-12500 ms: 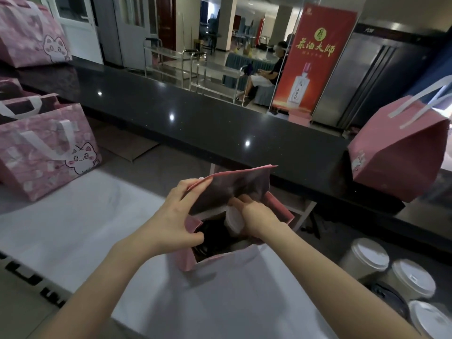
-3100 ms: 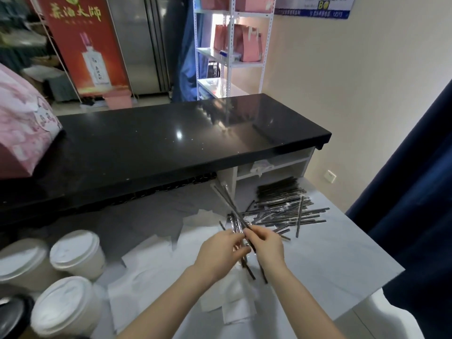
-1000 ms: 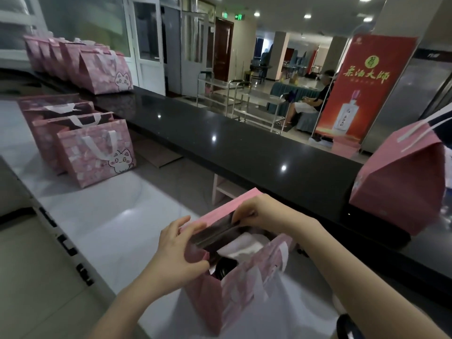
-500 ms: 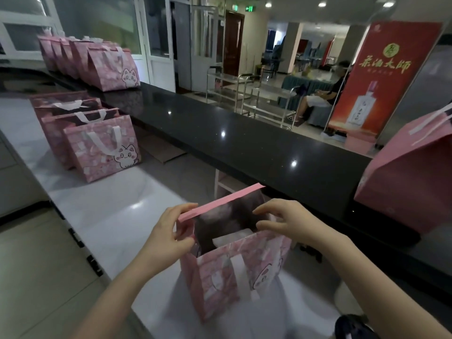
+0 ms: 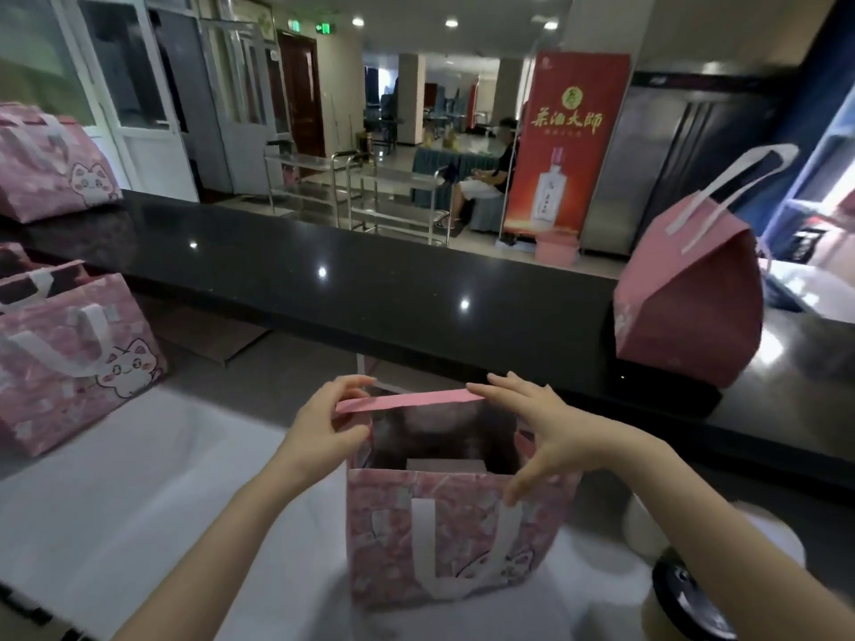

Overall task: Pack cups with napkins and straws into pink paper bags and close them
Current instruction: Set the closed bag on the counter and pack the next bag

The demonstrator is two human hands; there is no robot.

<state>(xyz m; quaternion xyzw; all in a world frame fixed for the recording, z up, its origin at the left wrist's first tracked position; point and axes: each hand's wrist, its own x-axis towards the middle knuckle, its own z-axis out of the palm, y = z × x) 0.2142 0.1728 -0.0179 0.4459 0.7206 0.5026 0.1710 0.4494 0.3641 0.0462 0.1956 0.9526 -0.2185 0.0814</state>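
Observation:
A pink paper bag with a cat print and white handle stands upright on the white worktop in front of me, its mouth open. A white napkin shows inside; cup and straws are hidden. My left hand pinches the left end of the bag's rear top edge. My right hand is spread over the right side of the mouth, straight fingers touching the rear edge and thumb against the front panel's rim.
More pink bags stand at the left and far left. Another pink bag sits on the raised black counter. A white-lidded cup and a black-lidded cup stand at the lower right.
My right hand has come out of the bag's mouth and moved to its right side. The rear top edge now lies level between both hands.

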